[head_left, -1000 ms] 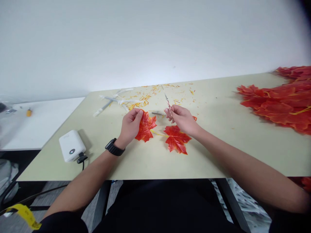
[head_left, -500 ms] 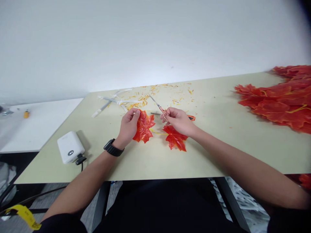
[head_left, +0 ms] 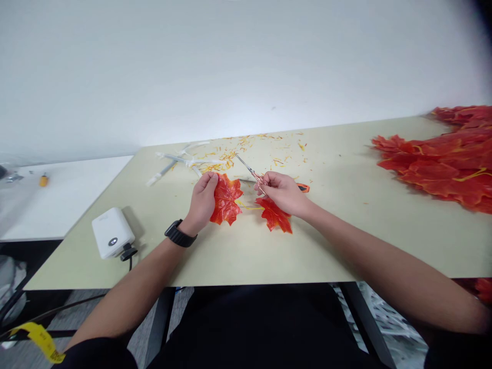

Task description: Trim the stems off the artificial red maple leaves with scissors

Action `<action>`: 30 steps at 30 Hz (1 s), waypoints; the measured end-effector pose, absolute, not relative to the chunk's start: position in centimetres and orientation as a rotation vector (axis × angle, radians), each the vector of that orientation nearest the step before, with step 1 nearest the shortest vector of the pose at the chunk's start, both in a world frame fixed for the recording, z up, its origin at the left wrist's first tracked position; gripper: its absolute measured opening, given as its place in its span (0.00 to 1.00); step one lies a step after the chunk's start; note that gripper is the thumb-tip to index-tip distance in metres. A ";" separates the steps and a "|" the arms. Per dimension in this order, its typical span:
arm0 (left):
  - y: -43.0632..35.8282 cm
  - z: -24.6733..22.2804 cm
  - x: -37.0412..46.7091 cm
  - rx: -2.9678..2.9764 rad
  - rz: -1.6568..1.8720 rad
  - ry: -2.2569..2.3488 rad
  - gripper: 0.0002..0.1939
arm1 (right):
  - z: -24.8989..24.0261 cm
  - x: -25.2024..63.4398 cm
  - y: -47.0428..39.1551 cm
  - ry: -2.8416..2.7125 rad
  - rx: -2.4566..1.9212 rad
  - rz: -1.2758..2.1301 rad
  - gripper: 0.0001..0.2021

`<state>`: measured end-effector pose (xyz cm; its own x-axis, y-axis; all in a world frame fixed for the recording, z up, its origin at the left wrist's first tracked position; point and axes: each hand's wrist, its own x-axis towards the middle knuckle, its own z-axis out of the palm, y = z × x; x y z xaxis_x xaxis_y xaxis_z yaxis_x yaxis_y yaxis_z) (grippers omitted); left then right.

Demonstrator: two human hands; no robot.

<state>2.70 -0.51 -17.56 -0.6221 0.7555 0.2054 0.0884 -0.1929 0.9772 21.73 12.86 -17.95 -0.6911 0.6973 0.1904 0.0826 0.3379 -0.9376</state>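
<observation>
Pinched between the thumb and fingers of my left hand (head_left: 204,197) is an artificial red maple leaf (head_left: 226,201) with orange veins. A thin yellow stem (head_left: 249,208) runs from it to a second red maple leaf (head_left: 275,215), just below my right hand. My right hand (head_left: 282,190) is closed round slim scissors (head_left: 248,168) with copper-coloured handles, their blades pointing up and left, away from the leaves. Under that hand lies a cutter knife (head_left: 303,188), its orange and black end showing; the hand hides its middle.
Yellow and orange trimmings (head_left: 225,163) litter the far part of the table (head_left: 238,261). White-grey tubes (head_left: 169,166) lie at the back left. A white power bank (head_left: 111,233) with a black cable stands at the left. Red maple leaves (head_left: 434,164) are piled at the right.
The held leaf has shifted slightly left and up, and the second leaf has moved up and left with it. Both hands keep their holds.
</observation>
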 end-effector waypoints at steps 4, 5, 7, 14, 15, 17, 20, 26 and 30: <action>-0.6 -17.7 2.6 1.027 1.854 1.625 0.13 | -17.9 21.7 12.8 -2.028 -0.689 1.368 0.14; -0.6 -17.7 2.5 1.035 1.852 1.624 0.13 | -17.9 21.7 12.8 -2.029 -0.691 1.367 0.14; -0.6 -17.8 2.5 1.051 1.849 1.622 0.14 | -17.9 21.7 12.8 -2.031 -0.692 1.365 0.14; -0.6 -17.6 2.5 1.068 1.850 1.648 0.14 | -18.1 21.7 12.9 -2.016 -0.665 1.425 0.15; -0.6 -17.6 2.6 1.069 1.849 1.650 0.14 | -18.1 21.7 12.9 -2.004 -0.653 1.446 0.15; -0.6 -17.5 2.6 1.065 1.843 1.643 0.14 | -18.1 21.7 12.8 -1.974 -0.629 1.480 0.16; -0.7 -17.4 2.7 1.053 1.837 1.642 0.14 | -18.0 21.7 12.6 -1.942 -0.625 1.500 0.17; -0.6 -17.3 2.7 1.045 1.836 1.670 0.15 | -17.5 21.7 12.5 -1.911 -0.631 1.519 0.20; -0.5 -17.5 2.5 1.047 1.839 1.677 0.14 | -17.4 21.7 12.5 -1.884 -0.642 1.523 0.22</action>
<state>2.47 -0.54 -17.48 -0.6180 0.7495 0.2374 0.1671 -0.1698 0.9712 21.68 12.47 -17.38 -0.6867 0.7079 0.1654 -0.0132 0.2154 -0.9764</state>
